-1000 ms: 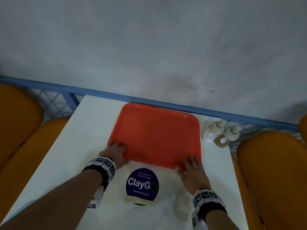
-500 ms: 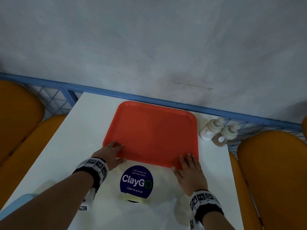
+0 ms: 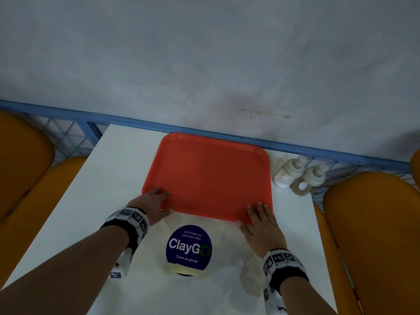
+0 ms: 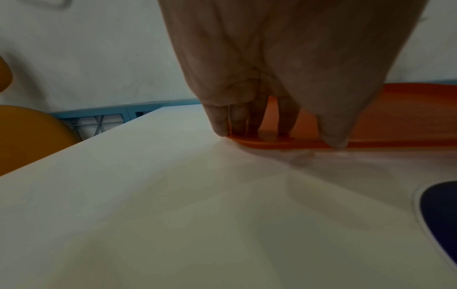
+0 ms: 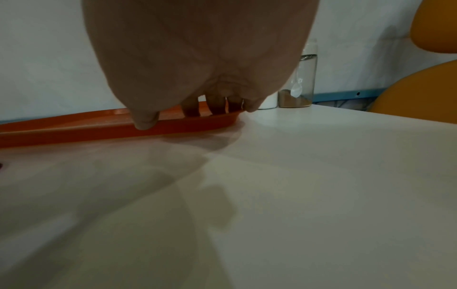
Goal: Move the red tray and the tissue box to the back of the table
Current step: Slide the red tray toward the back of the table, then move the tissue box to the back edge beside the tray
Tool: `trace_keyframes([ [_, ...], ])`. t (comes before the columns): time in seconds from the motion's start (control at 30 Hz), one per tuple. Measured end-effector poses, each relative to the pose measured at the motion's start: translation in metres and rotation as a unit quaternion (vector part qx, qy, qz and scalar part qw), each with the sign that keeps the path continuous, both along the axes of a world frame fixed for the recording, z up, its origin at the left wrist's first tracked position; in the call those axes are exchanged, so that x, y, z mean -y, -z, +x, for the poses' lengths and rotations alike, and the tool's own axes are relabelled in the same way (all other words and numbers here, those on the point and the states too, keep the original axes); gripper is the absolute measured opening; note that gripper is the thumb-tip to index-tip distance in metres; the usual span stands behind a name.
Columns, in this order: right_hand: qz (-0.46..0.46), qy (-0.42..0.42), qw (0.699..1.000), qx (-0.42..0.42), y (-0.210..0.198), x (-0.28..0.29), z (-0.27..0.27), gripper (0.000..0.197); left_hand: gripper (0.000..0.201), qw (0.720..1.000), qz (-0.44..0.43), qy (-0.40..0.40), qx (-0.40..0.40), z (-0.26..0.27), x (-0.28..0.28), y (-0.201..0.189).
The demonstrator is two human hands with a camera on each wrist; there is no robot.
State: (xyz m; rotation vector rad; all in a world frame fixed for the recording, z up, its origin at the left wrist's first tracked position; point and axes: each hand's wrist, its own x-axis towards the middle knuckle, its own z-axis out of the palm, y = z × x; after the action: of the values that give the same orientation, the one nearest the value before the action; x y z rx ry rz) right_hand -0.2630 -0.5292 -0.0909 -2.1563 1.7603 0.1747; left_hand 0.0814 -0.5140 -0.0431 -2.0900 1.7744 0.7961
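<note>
The red tray (image 3: 209, 178) lies flat on the white table (image 3: 113, 178), its far edge close to the table's back edge. My left hand (image 3: 154, 205) rests on the tray's near left corner, fingers on the rim and thumb against the near edge. At the near right corner my right hand (image 3: 261, 221) lies the same way. In the left wrist view the left hand (image 4: 277, 135) has its fingertips on the tray (image 4: 408, 117). From the right wrist, the right hand (image 5: 197, 117) touches the tray (image 5: 74, 127) rim. No tissue box is in view.
A round blue ClayGo sticker (image 3: 188, 246) sits on the table just in front of the tray. Two pump bottles (image 3: 288, 171) stand at the back right corner. A blue rail (image 3: 136, 123) and a wall run behind. Orange chairs (image 3: 375, 223) flank both sides.
The tray has slid a little away from the round sticker toward the back rail, with both hands staying on its near corners.
</note>
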Motion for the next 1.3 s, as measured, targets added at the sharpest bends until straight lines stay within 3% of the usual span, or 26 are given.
trace_keyframes([
  [0.53, 0.03, 0.018, 0.999, -0.003, -0.007, 0.006, 0.002, 0.078, 0.069, 1.0, -0.026, -0.003, 0.001, 0.001, 0.002, 0.012],
  [0.67, 0.028, 0.013, 1.0, 0.0, -0.016, 0.007, 0.001, 0.082, 0.066, 0.998, -0.04, 0.023, -0.042, 0.006, 0.003, 0.006],
  [0.77, 0.012, 0.026, 0.998, 0.05, -0.027, -0.007, 0.005, 0.088, 0.059, 0.995, -0.056, 0.035, -0.074, 0.014, -0.006, -0.009],
  [1.0, 0.005, -0.015, 0.991, 0.13, -0.037, -0.111, 0.056, 0.044, 0.048, 0.979, -0.14, 0.044, -0.144, 0.073, -0.079, -0.071],
  [1.1, -0.009, -0.05, 0.989, 0.137, -0.025, -0.175, 0.077, 0.04, 0.047, 0.975, -0.148, 0.052, -0.155, 0.108, -0.142, -0.088],
  [1.3, -0.064, -0.121, 0.976, 0.171, -0.004, -0.326, 0.1, 0.034, 0.057, 0.977, -0.173, 0.04, -0.115, 0.179, -0.292, -0.073],
])
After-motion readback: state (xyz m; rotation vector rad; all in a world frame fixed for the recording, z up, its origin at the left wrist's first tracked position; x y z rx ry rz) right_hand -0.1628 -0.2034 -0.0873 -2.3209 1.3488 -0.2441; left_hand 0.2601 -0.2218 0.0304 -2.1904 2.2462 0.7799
